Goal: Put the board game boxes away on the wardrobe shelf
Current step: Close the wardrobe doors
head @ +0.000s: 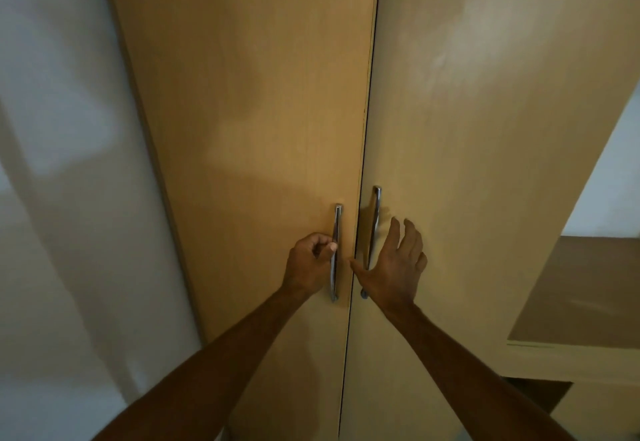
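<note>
A tall wooden wardrobe fills the view, its left door (256, 111) and right door (485, 128) both closed with a thin dark gap between them. Each door carries a vertical metal bar handle beside the gap. My left hand (310, 262) is curled around the left handle (336, 229), fingers wrapped behind the bar. My right hand (398, 262) is spread flat with fingers apart over the lower part of the right handle (374, 218), not closed on it. No board game boxes and no shelf are in view.
A white wall (69, 163) runs along the left of the wardrobe. At the right a lower brown wooden surface (581, 295) juts out beside the wardrobe, with a dark recess (540, 395) under it.
</note>
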`<move>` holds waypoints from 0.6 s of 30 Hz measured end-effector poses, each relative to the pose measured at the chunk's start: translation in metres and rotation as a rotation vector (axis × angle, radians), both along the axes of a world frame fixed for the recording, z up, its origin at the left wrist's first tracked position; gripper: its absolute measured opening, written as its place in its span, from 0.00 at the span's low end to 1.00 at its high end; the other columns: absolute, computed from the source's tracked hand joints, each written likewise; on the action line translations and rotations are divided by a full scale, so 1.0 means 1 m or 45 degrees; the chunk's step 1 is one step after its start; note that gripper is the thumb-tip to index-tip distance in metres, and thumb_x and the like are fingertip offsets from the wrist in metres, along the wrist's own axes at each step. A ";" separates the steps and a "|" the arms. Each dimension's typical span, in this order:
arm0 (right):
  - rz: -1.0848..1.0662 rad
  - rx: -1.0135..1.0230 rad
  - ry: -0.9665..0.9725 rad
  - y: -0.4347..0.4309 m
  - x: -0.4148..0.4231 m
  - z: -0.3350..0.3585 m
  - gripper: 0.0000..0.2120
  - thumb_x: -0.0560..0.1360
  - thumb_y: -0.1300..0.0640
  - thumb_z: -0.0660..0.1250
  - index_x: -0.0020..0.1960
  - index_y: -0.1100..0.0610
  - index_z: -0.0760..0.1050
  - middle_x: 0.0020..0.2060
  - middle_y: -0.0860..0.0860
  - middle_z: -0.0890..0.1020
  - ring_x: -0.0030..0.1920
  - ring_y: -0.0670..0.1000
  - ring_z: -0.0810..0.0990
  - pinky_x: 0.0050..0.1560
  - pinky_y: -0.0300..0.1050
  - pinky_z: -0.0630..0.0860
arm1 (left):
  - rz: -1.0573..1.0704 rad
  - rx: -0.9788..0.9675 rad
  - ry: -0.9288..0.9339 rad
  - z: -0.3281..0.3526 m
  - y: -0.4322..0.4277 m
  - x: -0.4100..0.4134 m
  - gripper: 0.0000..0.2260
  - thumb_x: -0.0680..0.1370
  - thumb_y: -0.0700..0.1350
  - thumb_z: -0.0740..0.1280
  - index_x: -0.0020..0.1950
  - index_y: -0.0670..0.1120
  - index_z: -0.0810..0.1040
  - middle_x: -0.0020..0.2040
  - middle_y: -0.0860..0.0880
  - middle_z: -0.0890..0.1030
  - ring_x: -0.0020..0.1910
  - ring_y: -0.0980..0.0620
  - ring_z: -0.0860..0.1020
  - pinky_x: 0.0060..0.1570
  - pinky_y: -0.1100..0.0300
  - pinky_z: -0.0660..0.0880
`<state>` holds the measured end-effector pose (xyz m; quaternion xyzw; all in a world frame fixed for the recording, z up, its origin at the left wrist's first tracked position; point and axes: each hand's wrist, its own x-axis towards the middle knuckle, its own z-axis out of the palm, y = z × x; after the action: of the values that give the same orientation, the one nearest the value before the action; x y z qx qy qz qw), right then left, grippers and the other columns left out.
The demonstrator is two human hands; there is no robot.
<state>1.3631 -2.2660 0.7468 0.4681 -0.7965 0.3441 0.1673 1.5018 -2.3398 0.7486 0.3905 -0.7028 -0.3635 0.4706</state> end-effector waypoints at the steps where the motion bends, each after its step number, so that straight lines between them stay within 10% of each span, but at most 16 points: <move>1: -0.011 0.009 0.010 -0.006 -0.005 0.001 0.55 0.60 0.32 0.72 0.75 0.58 0.54 0.73 0.60 0.60 0.73 0.62 0.57 0.64 0.64 0.64 | 0.002 -0.004 -0.001 0.000 -0.006 -0.005 0.03 0.78 0.43 0.67 0.46 0.47 0.80 0.38 0.53 0.80 0.37 0.57 0.76 0.40 0.66 0.73; 18: 0.035 0.104 0.062 -0.071 -0.041 0.018 0.60 0.60 0.26 0.61 0.78 0.59 0.41 0.77 0.62 0.45 0.77 0.64 0.41 0.71 0.71 0.49 | 0.052 0.024 -0.055 0.002 -0.067 -0.045 0.07 0.77 0.42 0.69 0.53 0.43 0.82 0.47 0.49 0.83 0.46 0.54 0.80 0.46 0.67 0.74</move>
<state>1.3217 -2.3367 0.7653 0.4936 -0.7992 0.3021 0.1627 1.4565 -2.4065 0.7510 0.4169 -0.7011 -0.3521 0.4591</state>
